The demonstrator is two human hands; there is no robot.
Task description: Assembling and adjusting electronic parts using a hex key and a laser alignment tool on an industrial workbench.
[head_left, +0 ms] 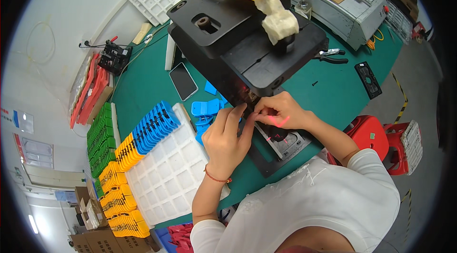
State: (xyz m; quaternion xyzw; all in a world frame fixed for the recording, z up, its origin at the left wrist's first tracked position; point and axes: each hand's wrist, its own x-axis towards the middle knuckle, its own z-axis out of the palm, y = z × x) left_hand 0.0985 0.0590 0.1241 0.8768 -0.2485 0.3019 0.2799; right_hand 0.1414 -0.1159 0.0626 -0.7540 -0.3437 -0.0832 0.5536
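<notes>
Both hands meet beneath the head of a black machine [228, 29], above its metal fixture plate [288, 146]. My left hand [223, 141] has its thumb and fingers bent together toward the machine. Close beside it, my right hand [281, 112] is closed in a pinch, its fingertips near the left thumb. Whatever lies between the fingertips is too small and too hidden to make out. Red light falls on the right hand and the fixture. Several loose blue plastic pieces [205, 109] lie just left of my left hand.
A white grid tray [164, 179] stands left, beside rows of blue [154, 127], yellow [119, 198] and green plastic parts [101, 136]. A phone [183, 81] lies behind. Pliers [333, 58], a screw [314, 83] and a black frame [368, 80] are at right, near red stools [369, 136].
</notes>
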